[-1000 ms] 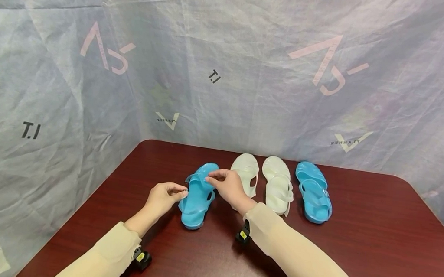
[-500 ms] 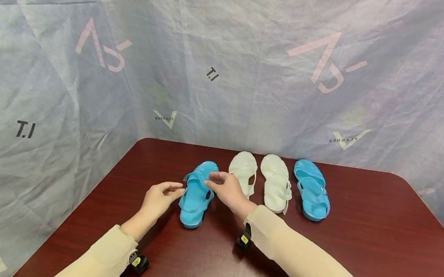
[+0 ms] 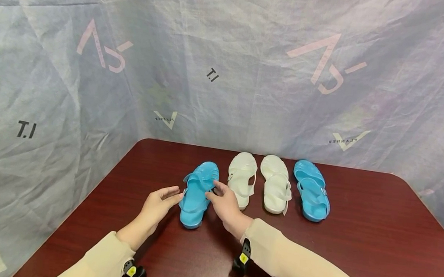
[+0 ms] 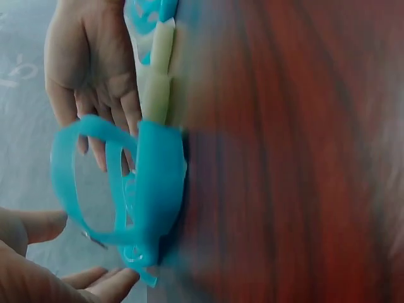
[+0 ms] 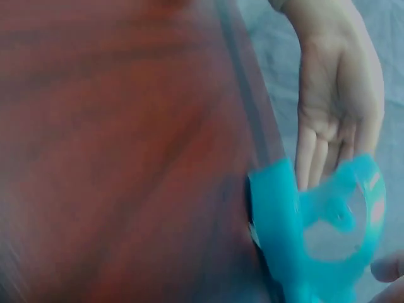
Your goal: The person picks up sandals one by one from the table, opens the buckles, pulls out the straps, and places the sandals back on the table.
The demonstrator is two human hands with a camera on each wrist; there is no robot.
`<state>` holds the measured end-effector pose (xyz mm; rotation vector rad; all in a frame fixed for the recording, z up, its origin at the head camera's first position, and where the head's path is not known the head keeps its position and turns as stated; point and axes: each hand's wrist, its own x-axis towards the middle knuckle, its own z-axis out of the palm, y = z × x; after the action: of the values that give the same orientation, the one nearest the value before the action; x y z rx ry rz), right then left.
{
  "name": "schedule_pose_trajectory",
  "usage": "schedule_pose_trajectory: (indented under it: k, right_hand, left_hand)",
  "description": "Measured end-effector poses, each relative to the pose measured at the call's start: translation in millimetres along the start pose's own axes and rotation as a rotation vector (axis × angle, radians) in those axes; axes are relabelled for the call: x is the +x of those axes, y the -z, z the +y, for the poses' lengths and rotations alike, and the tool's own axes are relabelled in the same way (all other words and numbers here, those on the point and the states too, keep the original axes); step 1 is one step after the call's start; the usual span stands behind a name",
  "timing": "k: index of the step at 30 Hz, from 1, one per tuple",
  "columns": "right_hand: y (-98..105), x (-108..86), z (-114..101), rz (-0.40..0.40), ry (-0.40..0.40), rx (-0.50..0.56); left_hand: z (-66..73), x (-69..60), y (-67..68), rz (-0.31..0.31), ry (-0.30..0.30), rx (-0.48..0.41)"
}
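Cream sleeves [image 3: 294, 261] are worn on both arms, and a small black camera [image 3: 240, 264] is strapped at the right wrist. The left hand [image 3: 155, 207] is held at the left edge of a blue jelly sandal [image 3: 193, 199], its fingers relaxed and parted from the thumb. The sandal's right side is flanked by the right hand [image 3: 227, 204], whose fingers are likewise loosely extended; whether the straps are touched by either hand cannot be told. The sandal is set flat on the dark red wood-grain table [image 3: 375, 233], toe pointed away from the person. To its right, a white jelly sandal [image 3: 242, 179], a second white sandal [image 3: 275, 192] and another blue sandal [image 3: 313, 198] are lined up. Behind, a wrinkled grey backdrop [image 3: 250, 71] is hung, printed with pink, black and yellowish marks.
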<state>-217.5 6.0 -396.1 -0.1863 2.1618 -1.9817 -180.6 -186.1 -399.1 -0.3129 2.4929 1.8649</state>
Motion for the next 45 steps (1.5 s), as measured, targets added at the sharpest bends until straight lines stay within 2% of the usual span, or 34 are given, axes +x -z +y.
schedule_pose_trajectory:
  k: [6,10,14,18,25,38,45]
  right_hand:
    - [-10,-15.6,-3,0.003,-0.106,0.133]
    - [-15,-26.8,-6,-0.022,-0.193,0.215]
    - [-20,-36.0,-9,-0.078,-0.229,0.274]
    - [-24,-41.5,-9,-0.102,-0.234,0.306]
    - [-25,-43.0,-9,-0.087,-0.235,0.347]
    - [-26,-40.5,-2,-0.106,-0.216,0.374]
    - [-23,-36.8,-1,-0.112,-0.199,0.357]
  left_hand:
    - [1.1,-12.8,-6.7,-0.014,0.014,-0.094]
    - [3.6,-20.9,-10.1,-0.021,0.008,-0.097]
    - [6.2,-26.6,-12.9,-0.019,0.002,-0.077]
    - [6.4,-29.7,-15.4,0.000,0.009,-0.060]
    - [2.1,-31.2,-20.6,0.037,-0.036,0.020]
    - [1.8,-30.6,-24.1,0.064,-0.022,-0.008]
    - [5.0,-26.5,-24.9,0.059,-0.019,0.026]
